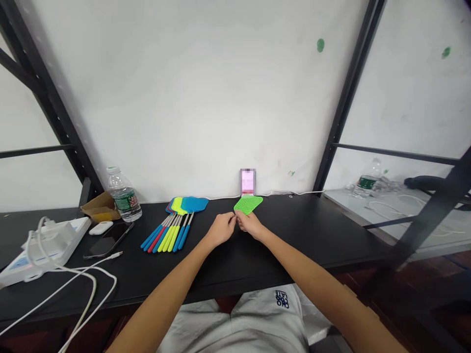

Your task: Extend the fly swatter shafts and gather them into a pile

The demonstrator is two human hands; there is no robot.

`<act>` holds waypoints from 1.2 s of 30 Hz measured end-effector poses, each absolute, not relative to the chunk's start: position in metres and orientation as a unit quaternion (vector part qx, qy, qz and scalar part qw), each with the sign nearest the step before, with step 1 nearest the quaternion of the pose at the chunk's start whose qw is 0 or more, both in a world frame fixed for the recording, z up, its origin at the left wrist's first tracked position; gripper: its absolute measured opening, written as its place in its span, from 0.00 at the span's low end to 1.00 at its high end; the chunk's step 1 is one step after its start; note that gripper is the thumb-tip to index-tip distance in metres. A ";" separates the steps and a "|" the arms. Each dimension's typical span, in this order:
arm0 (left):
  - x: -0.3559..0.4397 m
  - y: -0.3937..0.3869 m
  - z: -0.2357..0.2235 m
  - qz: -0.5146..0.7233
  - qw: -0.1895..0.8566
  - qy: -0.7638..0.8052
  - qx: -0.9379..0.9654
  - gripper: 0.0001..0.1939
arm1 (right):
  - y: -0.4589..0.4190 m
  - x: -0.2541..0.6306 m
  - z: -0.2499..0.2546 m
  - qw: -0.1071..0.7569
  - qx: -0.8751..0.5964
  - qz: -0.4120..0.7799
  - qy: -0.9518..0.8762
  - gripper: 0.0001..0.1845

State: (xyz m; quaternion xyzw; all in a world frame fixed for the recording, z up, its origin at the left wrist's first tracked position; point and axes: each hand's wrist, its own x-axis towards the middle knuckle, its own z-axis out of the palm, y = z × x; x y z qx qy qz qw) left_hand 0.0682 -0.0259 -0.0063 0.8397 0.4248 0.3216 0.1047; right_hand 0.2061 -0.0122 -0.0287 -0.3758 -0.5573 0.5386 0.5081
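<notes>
A green mesh fly swatter head (248,204) points away from me above the black table, tilted to the right. My right hand (250,224) pinches it at its near end. Close beside it, my left hand (222,228) is closed, its thumb and fingers meeting the right fingertips at the swatter's neck. Any rod or handle is hidden by the hands. To the left, several fly swatters (172,224) lie fanned in a row, with blue, red and yellow handles towards me and their mesh heads overlapping at the back.
A phone-like screen (248,182), blurred, leans on the wall. On the left are a water bottle (126,200), cardboard box (100,208), white case (101,228), dark phone (108,240), power strip (55,250) and loose white cables (96,284). Black metal posts (344,98) flank the table.
</notes>
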 end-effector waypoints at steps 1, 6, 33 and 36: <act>0.068 -0.025 -0.006 0.330 0.120 0.421 0.837 0.14 | -0.011 0.207 -0.027 0.514 -0.366 0.546 -0.551 0.19; 0.061 -0.020 -0.013 0.331 0.301 0.461 0.766 0.15 | 0.006 0.241 -0.012 0.651 -0.421 0.483 -0.407 0.18; 0.056 -0.019 -0.014 0.284 0.413 0.457 0.735 0.10 | 0.005 0.281 -0.012 0.311 -0.692 0.127 -0.639 0.25; 0.058 -0.023 -0.012 0.281 0.415 0.434 0.749 0.14 | -0.004 0.259 -0.016 0.341 -0.528 0.257 -0.734 0.28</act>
